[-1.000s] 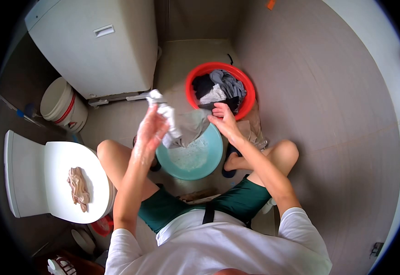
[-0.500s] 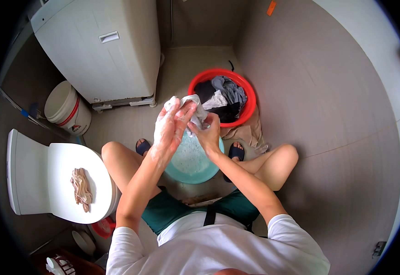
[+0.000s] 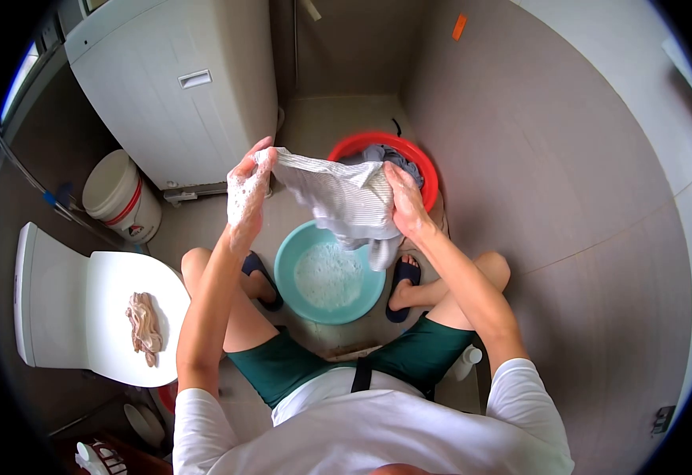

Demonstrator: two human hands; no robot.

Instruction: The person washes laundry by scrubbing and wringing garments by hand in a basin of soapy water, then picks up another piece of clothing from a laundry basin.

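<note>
A striped, light grey cloth (image 3: 346, 194) is spread between my two hands above a teal basin (image 3: 285, 297) of foamy water. My left hand (image 3: 248, 186), covered in suds, pinches the cloth's upper left corner. At the cloth's right side, my right hand (image 3: 404, 198) grips its edge. The cloth's lower folds hang over the basin's back right rim.
Behind the cloth is a red basin (image 3: 429, 162) with grey clothes. A washing machine (image 3: 171, 103) and a white bucket (image 3: 124, 198) stand at the back left. Beige cloth (image 3: 144, 324) lies on the toilet lid (image 3: 112, 360). A wall (image 3: 568, 190) rises on the right.
My hands have moved apart, my left to the left and my right to the right. The cloth, bunched between them half a second ago, is now stretched open.
</note>
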